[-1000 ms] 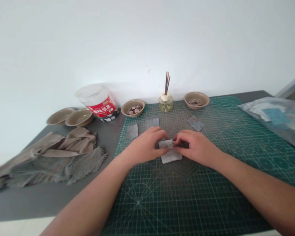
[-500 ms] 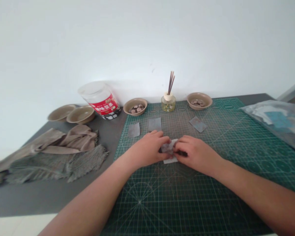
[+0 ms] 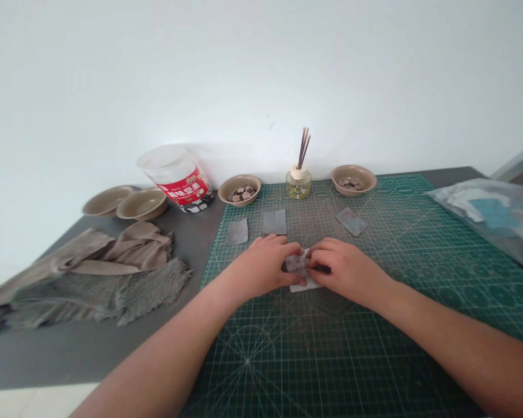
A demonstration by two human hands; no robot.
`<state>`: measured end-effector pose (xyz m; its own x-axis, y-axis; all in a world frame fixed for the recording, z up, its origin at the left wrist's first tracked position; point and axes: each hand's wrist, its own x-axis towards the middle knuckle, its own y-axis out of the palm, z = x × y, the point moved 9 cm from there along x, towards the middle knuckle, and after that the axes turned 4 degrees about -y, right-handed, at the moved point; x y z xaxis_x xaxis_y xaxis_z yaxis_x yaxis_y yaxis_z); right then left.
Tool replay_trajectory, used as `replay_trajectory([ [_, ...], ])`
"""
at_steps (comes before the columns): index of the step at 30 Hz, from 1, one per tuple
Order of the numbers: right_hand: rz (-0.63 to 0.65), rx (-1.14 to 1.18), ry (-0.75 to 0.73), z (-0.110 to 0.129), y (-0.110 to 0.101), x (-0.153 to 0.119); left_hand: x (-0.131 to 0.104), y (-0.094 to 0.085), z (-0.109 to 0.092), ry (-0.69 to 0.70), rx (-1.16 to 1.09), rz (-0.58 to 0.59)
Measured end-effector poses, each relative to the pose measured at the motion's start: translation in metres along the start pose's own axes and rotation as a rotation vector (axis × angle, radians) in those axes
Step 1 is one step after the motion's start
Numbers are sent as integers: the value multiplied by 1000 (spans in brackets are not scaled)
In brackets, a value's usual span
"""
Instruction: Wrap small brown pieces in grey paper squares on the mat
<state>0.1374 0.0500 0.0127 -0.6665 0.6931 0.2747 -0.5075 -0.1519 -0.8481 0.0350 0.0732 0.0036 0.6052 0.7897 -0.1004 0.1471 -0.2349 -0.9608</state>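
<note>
Both hands meet over a small white sheet (image 3: 298, 287) on the green cutting mat (image 3: 322, 366). On that sheet lies a grey patterned piece (image 3: 295, 264), soft-looking, of cloth or paper. My left hand (image 3: 268, 264) curves around its left side, thumb and fingers gripping its near and far edges. From the right, my right hand (image 3: 342, 264) pinches at the piece's right end, fingertips pressed together and touching it. Whatever sits between those fingertips is too small and covered to make out. Just beyond the hands lie grey rectangles (image 3: 273, 222), flat on the mat.
At the back stand a bowl of round pieces (image 3: 239, 190), a reed diffuser (image 3: 298, 183) and another bowl (image 3: 354, 180). Leftward are a clear jar with a red label (image 3: 176, 180), two tan bowls (image 3: 142, 204) and crumpled cloths (image 3: 100, 273). A plastic bag (image 3: 492, 209) lies at right.
My right fingers have shifted slightly left over the grey piece, which looks flatter against the white sheet. My left hand stays nearly in place.
</note>
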Motion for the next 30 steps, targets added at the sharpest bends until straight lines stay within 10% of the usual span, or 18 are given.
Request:
replay_trajectory([
  [30,-21,31,21,-12,-8,3,2,1,0,5,11,7],
])
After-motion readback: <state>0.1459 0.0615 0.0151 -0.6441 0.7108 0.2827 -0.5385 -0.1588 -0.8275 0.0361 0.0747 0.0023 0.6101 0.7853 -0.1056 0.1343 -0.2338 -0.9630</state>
